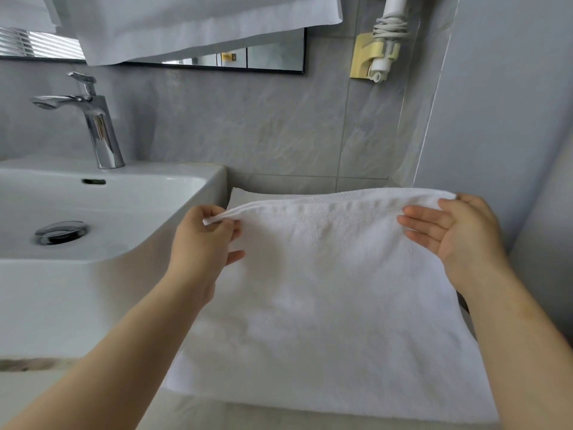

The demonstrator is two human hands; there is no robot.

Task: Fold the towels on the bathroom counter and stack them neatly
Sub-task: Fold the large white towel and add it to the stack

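Grey marbled tiles cover the bathroom wall, with a white ceramic basin [102,212] and its chrome tap [93,119] on the left. Further white cloth hangs from the top edge of the view, in front of a mirror. A cream wall bracket holding a white hair dryer [383,45] is fixed at the far right.

Right of the basin lies a white terry-cloth towel [325,305], spread over the counter so that its near edge hangs towards the viewer. Its far edge is lifted off the surface, and a further white layer shows beneath it at the far left.

At the far left corner, the left hand [201,243] pinches the layered edge between thumb and curled fingers. At the far right corner, the right hand [455,231] has its fingers straight and flat on top of the cloth; its thumb is hidden behind the edge, so whether it grips cannot be told.

Judging by the drape, the towel is soft, limp and light, thick enough to hold a crease, not slippery or fragile. It sags wherever unsupported, so it is best held at two corners of one edge, kept taut between the hands.
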